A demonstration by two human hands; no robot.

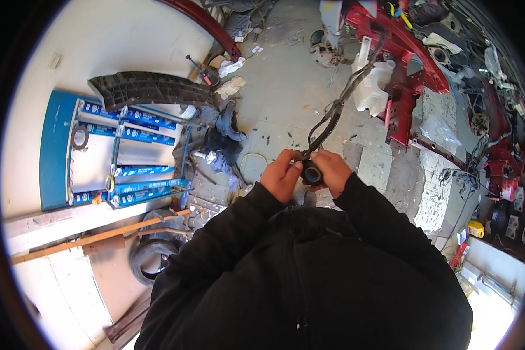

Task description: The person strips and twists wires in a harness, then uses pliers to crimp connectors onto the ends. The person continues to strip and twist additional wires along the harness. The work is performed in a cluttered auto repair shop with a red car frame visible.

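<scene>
My left hand point(282, 176) and my right hand point(331, 170) are close together in front of my chest, both with fingers closed. Between them is a roll of black tape point(312, 175), its round hole facing up at me. The right fingers curl against the roll's side. A dark wiring harness point(339, 107) stretches from between my hands up and to the right, toward the red car body point(399, 96). Its near end is pinched by my left thumb and fingers. Where tape and harness meet is partly covered by my fingers.
A white plastic reservoir point(372, 87) sits beside the red body, close to the harness. On the left, a wall rack point(118, 149) holds blue boxes under a black curved panel point(154, 92). A tire point(139, 262) stands lower left. Debris litters the grey floor point(286, 81).
</scene>
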